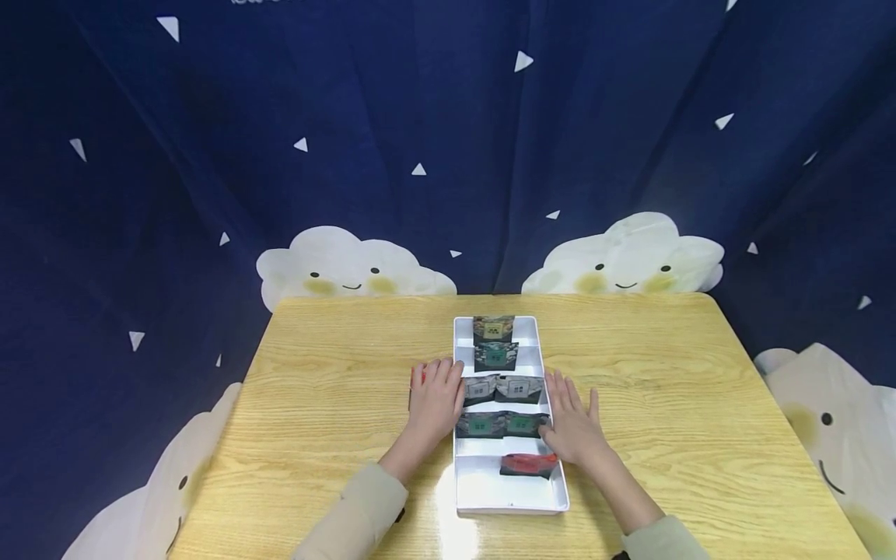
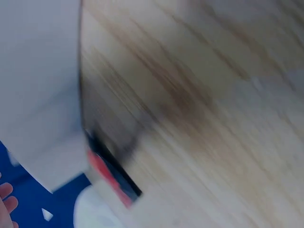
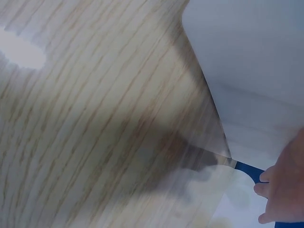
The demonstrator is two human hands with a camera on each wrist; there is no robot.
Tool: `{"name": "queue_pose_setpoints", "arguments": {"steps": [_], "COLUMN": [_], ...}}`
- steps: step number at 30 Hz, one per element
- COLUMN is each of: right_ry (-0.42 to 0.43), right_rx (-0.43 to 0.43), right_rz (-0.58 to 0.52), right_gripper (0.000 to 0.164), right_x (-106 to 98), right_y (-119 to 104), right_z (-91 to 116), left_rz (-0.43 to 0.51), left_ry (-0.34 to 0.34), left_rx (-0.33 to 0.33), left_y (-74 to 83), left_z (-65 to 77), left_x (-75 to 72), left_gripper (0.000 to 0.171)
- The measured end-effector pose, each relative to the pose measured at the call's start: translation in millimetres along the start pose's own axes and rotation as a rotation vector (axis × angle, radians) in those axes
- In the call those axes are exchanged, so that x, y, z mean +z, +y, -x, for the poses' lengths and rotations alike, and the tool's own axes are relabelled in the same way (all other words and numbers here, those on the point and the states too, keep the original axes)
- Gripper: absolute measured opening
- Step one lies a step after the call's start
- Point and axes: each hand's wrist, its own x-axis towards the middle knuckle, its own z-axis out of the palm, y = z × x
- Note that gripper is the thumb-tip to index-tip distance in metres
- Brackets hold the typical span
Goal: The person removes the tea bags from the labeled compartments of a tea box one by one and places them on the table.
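Note:
A white tray point(image 1: 511, 495) divided into compartments stands between both hands. My left hand point(image 1: 435, 397) lies along its left side, fingers extended, fingertips near the rim. Beside that hand, a red-and-black packet point(image 2: 111, 171) lies at the foot of the tray wall; in the head view the hand mostly covers it. My right hand point(image 1: 574, 426) is at the right side, fingers stretched forward and thumb side at the rim beside a green-labelled packet point(image 1: 523, 425). A red packet point(image 1: 529, 464) leans in the nearest compartment.
Other packets stand in the tray: grey ones point(image 1: 519, 390), a teal-labelled one point(image 1: 495, 357) and a yellow-labelled one point(image 1: 493, 330) at the far end. The wooden table point(image 1: 672, 373) reaches back to a dark blue curtain point(image 1: 448, 117) with clouds and triangles.

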Motion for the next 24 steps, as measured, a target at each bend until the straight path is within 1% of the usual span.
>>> {"name": "queue_pose_setpoints", "arguments": {"steps": [5,7,12,18,24], "right_ry": [0.002,0.004,0.023,0.011,0.006], "right_rx": [-0.012,-0.017,-0.029,-0.027,-0.027], "right_rz": [0.045,0.059,0.073,0.078,0.051], "right_gripper": [0.087,0.087,0.087,0.086,0.086], "right_x": [-2.0,-2.6,-3.5,-3.1,-2.7], "right_y": [0.3,0.2,0.2,0.6,0.7], "right_z": [0.1,0.1,0.1,-0.4,-0.2], "left_rz": [-0.001,0.001,-0.005,0.004,0.039], "left_ry": [-0.004,-0.021,-0.053,-0.07,-0.167], "left_rx": [0.092,0.128,0.222,0.325,0.41], "left_y": [22.7,31.7,51.1,67.5,76.8], "left_z": [4.2,6.7,14.4,22.5,28.4], "left_x": [-12.5,-16.0,-20.2,-22.8,-20.2], "left_gripper": [0.027,0.028,0.03,0.032,0.039]}}
